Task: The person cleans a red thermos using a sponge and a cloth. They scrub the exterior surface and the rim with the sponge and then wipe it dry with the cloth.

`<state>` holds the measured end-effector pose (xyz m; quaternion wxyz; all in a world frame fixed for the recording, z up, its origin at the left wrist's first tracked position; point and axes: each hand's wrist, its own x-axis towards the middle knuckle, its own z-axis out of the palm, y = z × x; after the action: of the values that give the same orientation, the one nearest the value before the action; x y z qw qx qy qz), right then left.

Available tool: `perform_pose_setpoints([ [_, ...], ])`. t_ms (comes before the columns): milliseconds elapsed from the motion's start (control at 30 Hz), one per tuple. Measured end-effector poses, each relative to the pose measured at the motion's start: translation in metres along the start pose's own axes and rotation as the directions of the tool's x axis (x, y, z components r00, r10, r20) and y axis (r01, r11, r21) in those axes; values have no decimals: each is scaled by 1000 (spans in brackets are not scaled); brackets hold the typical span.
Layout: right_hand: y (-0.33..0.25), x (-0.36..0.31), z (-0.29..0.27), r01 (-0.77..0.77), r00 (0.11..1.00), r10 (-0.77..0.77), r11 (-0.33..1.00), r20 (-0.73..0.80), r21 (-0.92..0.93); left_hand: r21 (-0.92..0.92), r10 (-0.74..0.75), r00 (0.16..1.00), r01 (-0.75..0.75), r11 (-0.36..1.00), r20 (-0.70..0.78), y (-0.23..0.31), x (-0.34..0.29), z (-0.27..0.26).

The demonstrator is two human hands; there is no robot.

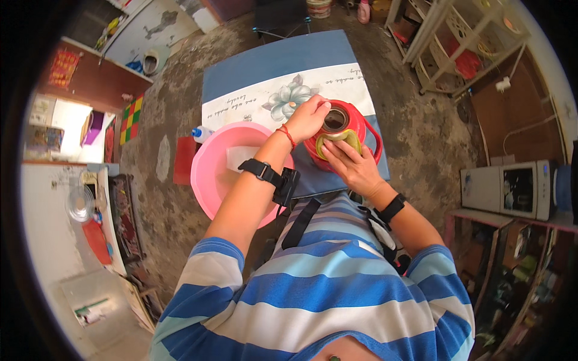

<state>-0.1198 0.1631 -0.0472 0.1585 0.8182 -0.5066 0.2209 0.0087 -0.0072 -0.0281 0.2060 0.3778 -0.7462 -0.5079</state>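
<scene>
A red thermos jug (pixel 355 118) stands near the right edge of the table, its round metal-rimmed mouth facing up and its loop handle to the right. My left hand (pixel 309 122) is closed at the left side of the mouth, fingers curled on the jug; its fingertips are partly hidden. With my right hand (pixel 354 163) I press a yellow-green cloth (pixel 347 138) against the near side of the jug's neck, fingers stretched over it. Beside my left forearm sits a pink basin (pixel 205 180), with something pale inside that I cannot make out.
The table wears a blue and white cover (pixel 241 75) with a flower print. A small bottle with a blue cap (pixel 203 133) stands behind the basin, and a red stool top (pixel 184 160) shows at its left. A shelf rack (pixel 445 45) is at the far right.
</scene>
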Motion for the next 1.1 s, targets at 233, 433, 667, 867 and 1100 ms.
perform_pose_setpoints([
  [233, -4, 4, -2, -63, 996, 61, 997, 59, 42, 35, 29, 997, -32, 999, 75, 3, -4, -3],
  [433, -3, 24, -1, -56, 997, 52, 995, 48, 82, 22, -61, 997, 60, 998, 57, 12, -1, 1],
  [667, -4, 47, -24, -299, 950, 291, 732, 115, 612, 14, 95, 788, -109, 994, -608, 6, -67, 2],
  [867, 5, 45, -53, -485, 858, 304, 218, 414, 847, 77, 208, 860, -194, 978, -465, 22, -119, 56],
  [1100, 68, 80, -37, -332, 942, 319, 836, 106, 437, 357, 235, 814, -36, 933, -532, 16, -126, 98],
])
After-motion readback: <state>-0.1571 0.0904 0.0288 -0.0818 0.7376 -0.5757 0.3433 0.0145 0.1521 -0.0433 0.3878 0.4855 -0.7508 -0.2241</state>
